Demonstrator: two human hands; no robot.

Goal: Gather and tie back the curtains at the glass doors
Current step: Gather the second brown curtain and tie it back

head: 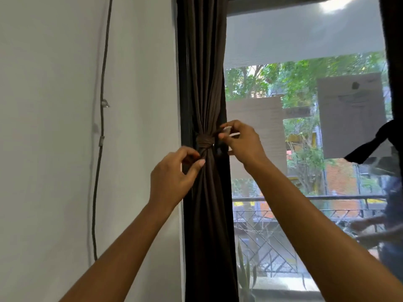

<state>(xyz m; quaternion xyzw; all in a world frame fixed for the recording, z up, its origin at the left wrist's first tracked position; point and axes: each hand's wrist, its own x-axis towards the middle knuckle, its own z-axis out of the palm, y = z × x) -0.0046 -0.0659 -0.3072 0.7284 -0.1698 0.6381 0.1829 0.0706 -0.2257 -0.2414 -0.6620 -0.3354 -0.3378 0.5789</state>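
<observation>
A dark brown curtain point(202, 68) hangs gathered into a narrow bundle at the left edge of the glass door point(305, 40). A brown tie-back band point(204, 141) wraps the bundle at mid height. My left hand point(172, 175) pinches the band's end just below and left of the wrap. My right hand point(242, 141) pinches the other end at the right side of the wrap, by the glass. A second dark curtain point(392, 62) hangs at the far right edge, with a tied part sticking out point(368, 147).
A white wall point(54, 127) fills the left, with a dark cable point(102, 118) clipped down it. A translucent roller blind point(305, 33) covers the upper glass. Outside are a balcony railing point(283, 199), trees and buildings. A plant point(246, 271) stands by the glass.
</observation>
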